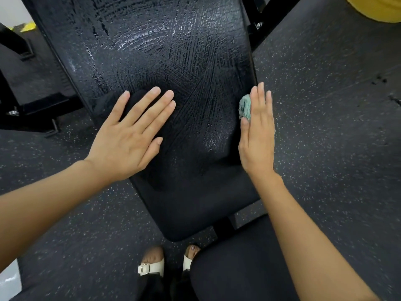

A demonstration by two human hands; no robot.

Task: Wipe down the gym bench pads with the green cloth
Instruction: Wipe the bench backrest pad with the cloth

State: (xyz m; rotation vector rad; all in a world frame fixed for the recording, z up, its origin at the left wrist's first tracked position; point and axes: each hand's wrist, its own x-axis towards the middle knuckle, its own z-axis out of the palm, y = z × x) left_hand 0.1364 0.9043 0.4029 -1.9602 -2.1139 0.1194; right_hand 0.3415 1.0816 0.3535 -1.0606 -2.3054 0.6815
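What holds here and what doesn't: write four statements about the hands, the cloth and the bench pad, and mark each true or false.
1. The left hand lies flat on the bench pad, fingers straight. True.
2. The green cloth sits under the left hand. False: the right hand presses it at the pad's right edge.
3. Wet wipe streaks show on the pad's upper part. True.
4. The person is barefoot. False: white sandals are on the feet.
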